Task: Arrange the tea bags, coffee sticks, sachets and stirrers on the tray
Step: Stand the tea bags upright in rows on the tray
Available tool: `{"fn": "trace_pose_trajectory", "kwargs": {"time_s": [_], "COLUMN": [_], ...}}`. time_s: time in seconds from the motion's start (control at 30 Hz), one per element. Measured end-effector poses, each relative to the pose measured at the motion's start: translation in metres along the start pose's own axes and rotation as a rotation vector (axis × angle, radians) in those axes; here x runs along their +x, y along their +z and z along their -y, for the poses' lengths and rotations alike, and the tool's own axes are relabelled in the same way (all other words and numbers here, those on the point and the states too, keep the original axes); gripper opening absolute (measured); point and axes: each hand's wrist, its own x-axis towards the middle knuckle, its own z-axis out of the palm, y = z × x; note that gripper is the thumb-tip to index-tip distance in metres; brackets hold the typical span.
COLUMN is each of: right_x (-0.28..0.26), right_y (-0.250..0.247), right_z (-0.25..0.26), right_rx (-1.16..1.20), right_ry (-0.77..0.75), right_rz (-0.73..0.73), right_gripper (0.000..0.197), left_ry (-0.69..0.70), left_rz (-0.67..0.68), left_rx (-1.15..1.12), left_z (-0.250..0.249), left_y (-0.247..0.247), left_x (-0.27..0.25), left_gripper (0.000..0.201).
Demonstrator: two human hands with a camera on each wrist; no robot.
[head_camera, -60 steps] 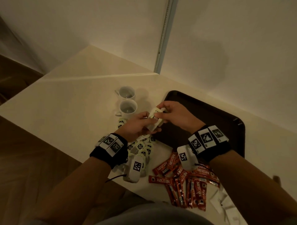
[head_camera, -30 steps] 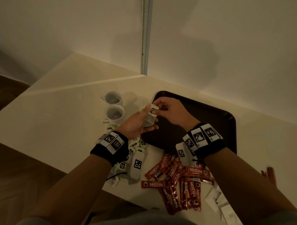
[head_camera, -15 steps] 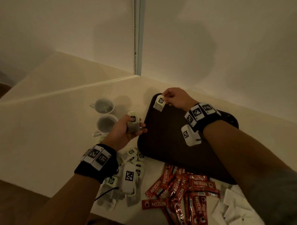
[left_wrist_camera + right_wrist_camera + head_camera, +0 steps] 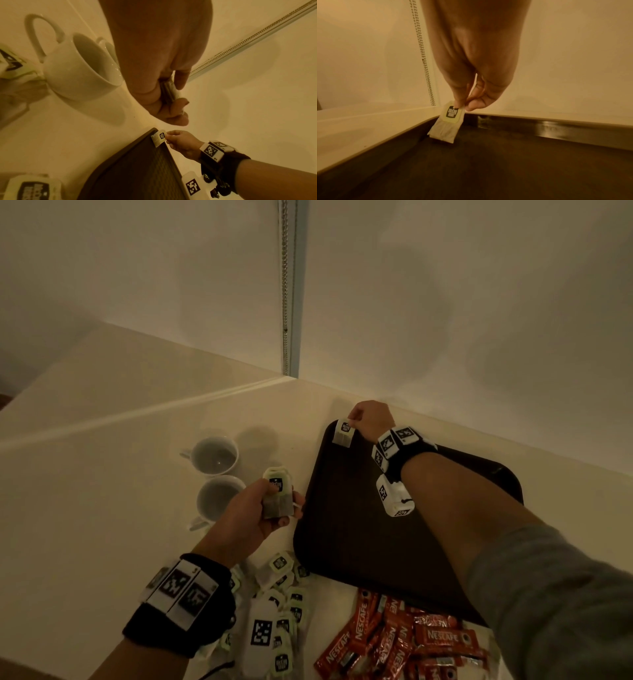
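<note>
A single tea bag [image 4: 343, 433] is pinched by its tag between thumb and forefinger of the right hand [image 4: 368, 419], its lower edge meeting the dark brown tray [image 4: 342, 525] at the far-left corner — about 11 o'clock on the tray. A small stack of tea bags [image 4: 278, 494] is gripped in the curled fingers of the left hand [image 4: 248, 517], at the tray's 9 o'clock. Loose tea bags [image 4: 281, 594] and red Nescafé coffee sticks [image 4: 394, 642] lie on the counter at 6 to 7 o'clock — two white cups [image 4: 215, 474] stand at 10 o'clock.

Dim warm light; soft shadows; wide-angle distortion
</note>
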Motion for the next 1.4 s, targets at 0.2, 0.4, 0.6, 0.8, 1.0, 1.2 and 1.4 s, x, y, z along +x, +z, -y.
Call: {"fn": "trace_pose_trajectory", "kwargs": {"time_s": [0.2, 0.4, 0.6, 0.8, 1.0, 1.2, 1.4], "right_x": [0.01, 0.013, -0.032, -0.093, -0.099, -0.075, -0.038], "right_y": [0.007, 0.011, -0.015, -0.027, -0.025, -0.033, -0.019], "right_z": [0.0, -0.003, 0.043, 0.067, 0.051, 0.001, -0.033], "right_rx": [0.006, 0.038, 0.276, 0.373, 0.418, 0.337, 0.132], "right_ry": [0.03, 0.07, -0.223, -0.359, -0.346, -0.086, 0.036], "right_rz": [-0.046, -0.077, 0.087, 0.562, 0.473, 0.189, 0.087], "right_gripper": [0.007, 0.01, 0.015, 0.013, 0.01, 0.017, 0.017], "left_ry": [-0.012, -0.007, 0.056, 0.175, 0.205, 0.147, 0.136], "left_rz": [0.007, 0.089, 0.047, 0.003, -0.014, -0.085, -0.094], "left_rx": [-0.002, 0.055, 0.055, 0.151, 0.197, 0.118, 0.1], "left_z": [0.003, 0.0, -0.003, -0.003, 0.004, 0.007, 0.01], "left_y": [-0.002, -0.002, 0.004, 0.017, 0.024, 0.018, 0.013], "left_x": [0.002, -0.001, 0.002, 0.01, 0.016, 0.015, 0.015], "left_gripper": [0.026, 0.032, 0.022, 0.021, 0.019, 0.014, 0.018]}}
